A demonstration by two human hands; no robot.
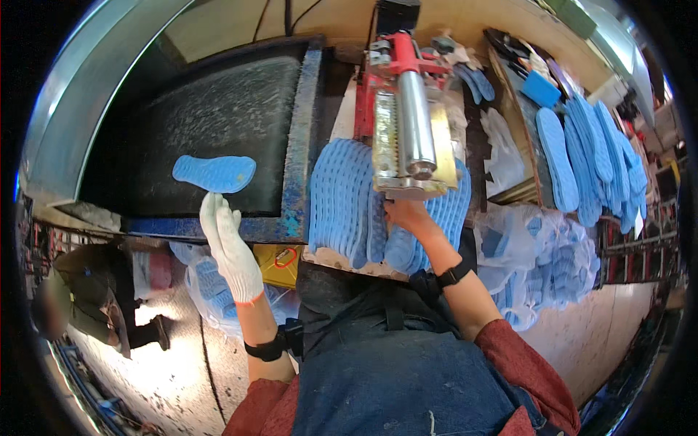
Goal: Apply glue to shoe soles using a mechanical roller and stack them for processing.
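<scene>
A blue shoe insole (214, 174) lies on the black bed of a wide tray-like machine (294, 167) at the left. Just below it is my left hand (227, 240) in a white knitted glove, fingers stretched out and holding nothing. The fingertips are close to the insole's lower edge; whether they touch cannot be told. My bare right hand (408, 212) is under the front of a red and metal roller device (416, 123), fingers curled and partly hidden by it. Upright rows of blue insoles (338, 196) stand left of that hand, with more insoles (452, 207) at its right.
At the right, a wooden shelf (520, 116) bears more blue insoles (592, 145) and a blue box (540, 89). Filled clear bags (538, 254) hang below it. A yellow container (276, 264) stands under the left machine. Another person (91, 294) is at the far left.
</scene>
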